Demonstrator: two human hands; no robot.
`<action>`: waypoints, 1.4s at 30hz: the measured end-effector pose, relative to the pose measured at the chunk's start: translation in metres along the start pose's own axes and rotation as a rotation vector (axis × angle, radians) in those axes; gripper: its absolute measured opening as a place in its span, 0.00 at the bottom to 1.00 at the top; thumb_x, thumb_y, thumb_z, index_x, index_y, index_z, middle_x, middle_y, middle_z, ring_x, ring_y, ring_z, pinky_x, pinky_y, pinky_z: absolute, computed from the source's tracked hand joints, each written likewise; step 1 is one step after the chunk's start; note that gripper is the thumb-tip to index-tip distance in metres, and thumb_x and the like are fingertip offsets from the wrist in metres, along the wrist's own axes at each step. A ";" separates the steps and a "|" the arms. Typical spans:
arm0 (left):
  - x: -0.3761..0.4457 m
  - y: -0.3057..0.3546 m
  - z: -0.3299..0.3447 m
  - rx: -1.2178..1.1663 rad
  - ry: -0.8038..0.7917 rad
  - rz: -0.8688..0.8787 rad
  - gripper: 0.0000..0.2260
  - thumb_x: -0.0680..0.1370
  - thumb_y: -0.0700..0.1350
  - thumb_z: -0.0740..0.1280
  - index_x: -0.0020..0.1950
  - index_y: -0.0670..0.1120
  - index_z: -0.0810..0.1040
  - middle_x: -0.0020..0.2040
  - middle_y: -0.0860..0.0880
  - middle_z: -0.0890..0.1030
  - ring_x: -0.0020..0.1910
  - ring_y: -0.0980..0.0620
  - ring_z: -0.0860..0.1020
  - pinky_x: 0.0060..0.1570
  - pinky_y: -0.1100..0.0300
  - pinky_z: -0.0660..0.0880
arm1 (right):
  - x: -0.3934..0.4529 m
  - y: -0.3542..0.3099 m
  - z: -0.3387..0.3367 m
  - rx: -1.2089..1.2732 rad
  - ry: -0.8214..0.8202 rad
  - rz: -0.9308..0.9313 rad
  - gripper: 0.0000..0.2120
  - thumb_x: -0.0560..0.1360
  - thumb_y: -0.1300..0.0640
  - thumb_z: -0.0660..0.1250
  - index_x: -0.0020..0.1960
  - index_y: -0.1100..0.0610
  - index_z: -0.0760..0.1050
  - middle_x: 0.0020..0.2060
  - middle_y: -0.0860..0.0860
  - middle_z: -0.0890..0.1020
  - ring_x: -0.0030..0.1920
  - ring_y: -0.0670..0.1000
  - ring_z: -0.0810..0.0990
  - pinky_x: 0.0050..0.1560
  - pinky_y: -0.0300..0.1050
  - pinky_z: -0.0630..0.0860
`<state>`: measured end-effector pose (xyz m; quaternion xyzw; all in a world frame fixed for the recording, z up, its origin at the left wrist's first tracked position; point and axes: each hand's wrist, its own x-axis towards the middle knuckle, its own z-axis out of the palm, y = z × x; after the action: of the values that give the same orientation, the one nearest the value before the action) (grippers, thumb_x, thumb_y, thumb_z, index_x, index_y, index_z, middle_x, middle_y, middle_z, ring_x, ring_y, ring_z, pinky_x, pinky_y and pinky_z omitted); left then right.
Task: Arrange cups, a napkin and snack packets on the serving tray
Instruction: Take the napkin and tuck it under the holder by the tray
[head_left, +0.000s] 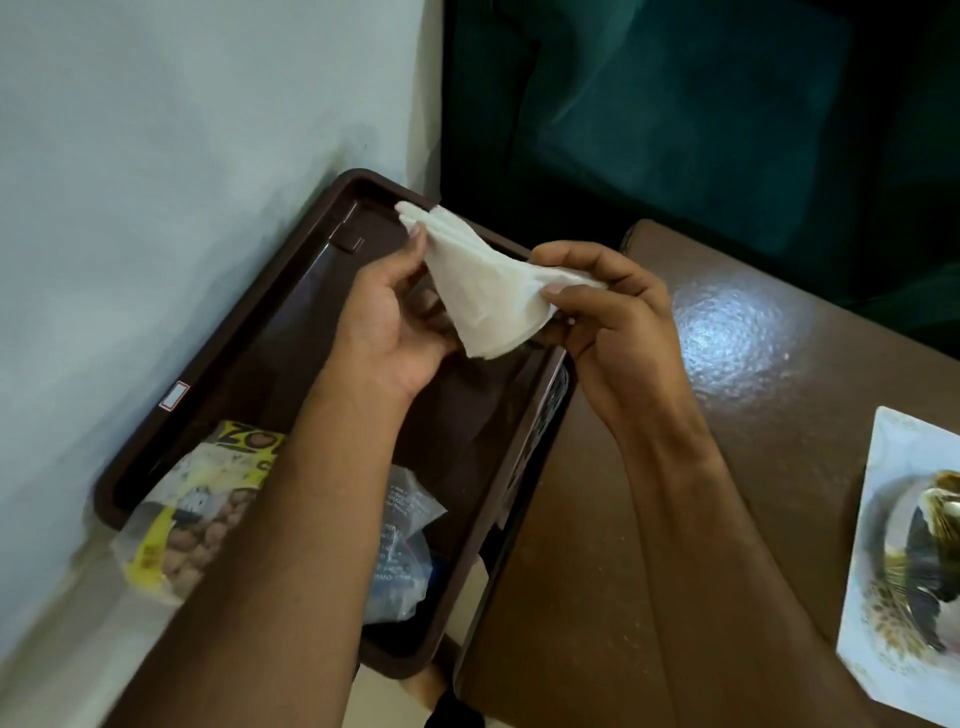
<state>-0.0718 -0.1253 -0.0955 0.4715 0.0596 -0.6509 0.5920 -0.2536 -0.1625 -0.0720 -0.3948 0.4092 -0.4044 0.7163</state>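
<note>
A white paper napkin (485, 283), folded into a rough triangle, is held in the air above the far half of a dark brown serving tray (249, 332). My left hand (395, 317) pinches its upper left corner and my right hand (608, 306) grips its right corner. On the near end of the tray lie a yellow-labelled snack packet of nuts (192, 514) and a clear snack packet with blue print (402, 551), both partly hidden by my left forearm. No cups are in view.
The tray sits against a pale wall (156, 182) on the left, beside a brown table (753, 415). A white decorated plate (914, 561) with dark and gold patterning lies at the table's right edge. A dark green seat (701, 130) stands behind.
</note>
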 end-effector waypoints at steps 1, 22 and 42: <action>-0.002 -0.003 0.001 -0.012 -0.031 -0.007 0.16 0.80 0.53 0.72 0.61 0.44 0.85 0.61 0.44 0.79 0.65 0.40 0.78 0.70 0.35 0.73 | -0.001 -0.004 -0.001 0.008 -0.021 -0.008 0.16 0.74 0.72 0.65 0.47 0.56 0.87 0.48 0.53 0.86 0.49 0.52 0.86 0.43 0.46 0.83; -0.043 -0.111 0.107 0.425 0.077 0.255 0.07 0.76 0.34 0.73 0.45 0.46 0.82 0.48 0.43 0.89 0.54 0.43 0.88 0.53 0.49 0.84 | -0.089 -0.030 -0.149 -0.483 0.220 -0.221 0.23 0.67 0.71 0.72 0.59 0.54 0.83 0.68 0.55 0.76 0.70 0.53 0.76 0.60 0.44 0.81; -0.099 -0.335 0.287 0.551 -0.190 -0.073 0.19 0.82 0.58 0.66 0.57 0.44 0.83 0.55 0.39 0.87 0.54 0.44 0.84 0.55 0.50 0.80 | -0.232 -0.083 -0.365 -0.792 0.758 -0.333 0.09 0.77 0.55 0.77 0.55 0.58 0.85 0.42 0.40 0.85 0.43 0.43 0.85 0.42 0.52 0.85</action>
<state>-0.5189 -0.1392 -0.0308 0.5488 -0.1583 -0.7048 0.4207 -0.6836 -0.0686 -0.0648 -0.5197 0.6900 -0.4410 0.2436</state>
